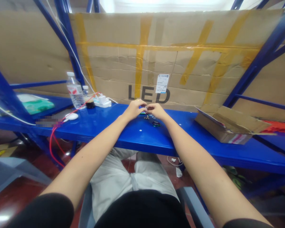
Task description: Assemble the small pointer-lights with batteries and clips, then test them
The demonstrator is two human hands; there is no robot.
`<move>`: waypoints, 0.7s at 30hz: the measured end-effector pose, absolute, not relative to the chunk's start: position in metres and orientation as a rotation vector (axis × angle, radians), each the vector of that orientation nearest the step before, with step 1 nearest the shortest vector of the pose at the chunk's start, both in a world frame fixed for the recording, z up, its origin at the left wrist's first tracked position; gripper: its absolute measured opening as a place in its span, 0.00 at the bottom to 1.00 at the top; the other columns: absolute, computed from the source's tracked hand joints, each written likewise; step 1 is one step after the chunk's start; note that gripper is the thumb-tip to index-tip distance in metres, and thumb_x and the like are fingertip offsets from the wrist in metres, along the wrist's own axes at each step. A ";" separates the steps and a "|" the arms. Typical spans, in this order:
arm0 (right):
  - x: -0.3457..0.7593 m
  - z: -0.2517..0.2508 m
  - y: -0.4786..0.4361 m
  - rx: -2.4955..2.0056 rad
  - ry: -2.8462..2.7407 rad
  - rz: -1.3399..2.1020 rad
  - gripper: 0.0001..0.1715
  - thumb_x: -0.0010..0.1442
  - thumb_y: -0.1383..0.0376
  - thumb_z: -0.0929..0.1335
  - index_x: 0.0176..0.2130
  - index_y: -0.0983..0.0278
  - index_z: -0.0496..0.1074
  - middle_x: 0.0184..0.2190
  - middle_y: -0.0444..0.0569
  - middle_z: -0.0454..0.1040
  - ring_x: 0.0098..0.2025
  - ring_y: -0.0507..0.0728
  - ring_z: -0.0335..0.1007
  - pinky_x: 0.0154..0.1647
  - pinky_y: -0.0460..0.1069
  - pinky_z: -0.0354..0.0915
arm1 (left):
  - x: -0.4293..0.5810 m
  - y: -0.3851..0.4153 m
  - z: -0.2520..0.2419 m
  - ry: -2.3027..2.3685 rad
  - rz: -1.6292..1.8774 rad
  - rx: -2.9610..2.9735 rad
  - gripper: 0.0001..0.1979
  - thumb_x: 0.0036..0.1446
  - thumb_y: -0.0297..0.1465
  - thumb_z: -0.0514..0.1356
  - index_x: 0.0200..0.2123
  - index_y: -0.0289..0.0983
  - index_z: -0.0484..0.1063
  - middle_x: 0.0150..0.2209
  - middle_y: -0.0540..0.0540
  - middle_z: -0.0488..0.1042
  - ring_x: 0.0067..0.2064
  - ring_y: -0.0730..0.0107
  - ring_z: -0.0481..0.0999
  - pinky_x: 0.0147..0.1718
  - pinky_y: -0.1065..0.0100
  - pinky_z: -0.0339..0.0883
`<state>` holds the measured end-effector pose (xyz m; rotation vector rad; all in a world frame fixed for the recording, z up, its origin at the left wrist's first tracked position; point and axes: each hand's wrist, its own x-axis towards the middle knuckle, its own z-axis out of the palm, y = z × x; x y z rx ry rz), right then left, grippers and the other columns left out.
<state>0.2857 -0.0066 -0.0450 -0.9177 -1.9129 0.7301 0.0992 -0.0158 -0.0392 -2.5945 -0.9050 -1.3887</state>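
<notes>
Both hands meet over the blue table [140, 139], fingertips close together. Between them is a small silvery piece [146, 108], too small to name. My left hand [134, 109] is closed in a pinch at its left side. From the right, my right hand [157, 110] also pinches at it with fingers drawn together. Just below the hands lie several small brass-coloured pieces [146, 117]. A dark, shiny clip like a carabiner [156, 124] rests nearer to me, below my right hand. Part of a greenish metallic item shows behind the fingers, mostly hidden.
An open cardboard box [228, 125] stands at the right. To the left are a water bottle [75, 91], a small bottle with dark liquid [89, 99], a white power strip [103, 102] and a red cable [51, 142]. A large taped carton [109, 69] walls off the back.
</notes>
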 end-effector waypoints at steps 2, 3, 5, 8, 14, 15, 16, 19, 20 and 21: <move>0.285 -0.044 -0.008 -0.946 -1.898 0.727 0.11 0.39 0.70 0.72 0.29 0.67 0.78 0.25 0.45 0.77 0.32 0.56 0.71 0.37 0.50 0.66 | 0.091 -0.017 -0.038 -1.014 -1.320 -2.530 0.06 0.58 0.31 0.63 0.38 0.37 0.79 0.38 0.44 0.80 0.42 0.63 0.76 0.46 0.62 0.68; 0.285 -0.044 -0.009 -0.964 -1.890 0.725 0.11 0.39 0.71 0.72 0.29 0.67 0.78 0.26 0.46 0.77 0.32 0.56 0.71 0.38 0.50 0.67 | 0.086 -0.017 -0.037 -1.087 -1.242 -2.503 0.08 0.60 0.32 0.61 0.37 0.37 0.79 0.39 0.43 0.80 0.44 0.61 0.76 0.48 0.61 0.68; 0.285 -0.043 -0.011 -0.998 -1.881 0.725 0.11 0.40 0.72 0.72 0.30 0.68 0.78 0.26 0.47 0.78 0.32 0.56 0.72 0.38 0.50 0.67 | 0.077 -0.018 -0.038 -1.267 -0.984 -2.502 0.11 0.61 0.33 0.58 0.36 0.38 0.81 0.39 0.42 0.80 0.44 0.59 0.77 0.49 0.59 0.67; 0.286 -0.043 -0.013 -1.041 -1.891 0.721 0.10 0.41 0.72 0.72 0.30 0.68 0.77 0.25 0.46 0.77 0.30 0.55 0.71 0.38 0.50 0.67 | 0.072 -0.020 -0.041 -1.522 -0.555 -2.579 0.11 0.56 0.34 0.59 0.36 0.40 0.82 0.38 0.42 0.81 0.41 0.57 0.78 0.45 0.61 0.69; 0.287 -0.043 -0.013 -1.090 -1.941 0.658 0.09 0.43 0.72 0.72 0.30 0.68 0.77 0.26 0.46 0.77 0.31 0.55 0.71 0.38 0.50 0.67 | 0.078 -0.013 -0.051 -1.606 -0.486 -2.560 0.07 0.49 0.28 0.62 0.30 0.40 0.80 0.33 0.43 0.81 0.35 0.62 0.79 0.39 0.67 0.70; 0.287 -0.044 -0.012 -1.091 -1.943 0.659 0.08 0.43 0.72 0.72 0.30 0.68 0.77 0.27 0.47 0.77 0.32 0.55 0.71 0.38 0.50 0.67 | 0.078 -0.011 -0.052 -1.583 -0.536 -2.564 0.06 0.47 0.26 0.62 0.28 0.39 0.80 0.31 0.43 0.80 0.33 0.62 0.78 0.38 0.67 0.70; 0.287 -0.044 -0.012 -1.091 -1.944 0.661 0.08 0.43 0.73 0.72 0.30 0.68 0.77 0.27 0.47 0.77 0.32 0.55 0.71 0.38 0.50 0.67 | 0.079 -0.008 -0.053 -1.550 -0.600 -2.578 0.05 0.46 0.25 0.63 0.26 0.39 0.79 0.29 0.44 0.79 0.31 0.63 0.77 0.36 0.66 0.69; 0.288 -0.045 -0.010 -1.087 -1.945 0.657 0.08 0.43 0.73 0.71 0.29 0.67 0.77 0.26 0.47 0.77 0.31 0.55 0.71 0.37 0.49 0.66 | 0.079 -0.006 -0.054 -1.348 -0.894 -2.657 0.05 0.48 0.25 0.63 0.28 0.40 0.78 0.28 0.46 0.79 0.30 0.64 0.76 0.35 0.65 0.69; 0.288 -0.045 -0.010 -1.084 -1.943 0.652 0.08 0.43 0.73 0.71 0.29 0.67 0.77 0.26 0.46 0.77 0.31 0.54 0.71 0.36 0.49 0.66 | 0.080 -0.007 -0.053 -1.261 -1.001 -2.681 0.05 0.50 0.26 0.62 0.30 0.39 0.78 0.30 0.46 0.80 0.31 0.64 0.77 0.36 0.66 0.69; 0.288 -0.046 -0.009 -1.082 -1.942 0.648 0.08 0.43 0.73 0.71 0.29 0.67 0.77 0.26 0.46 0.77 0.31 0.54 0.70 0.36 0.48 0.65 | 0.081 -0.009 -0.052 -1.183 -1.097 -2.693 0.05 0.53 0.27 0.61 0.32 0.39 0.77 0.31 0.46 0.80 0.33 0.65 0.77 0.36 0.66 0.68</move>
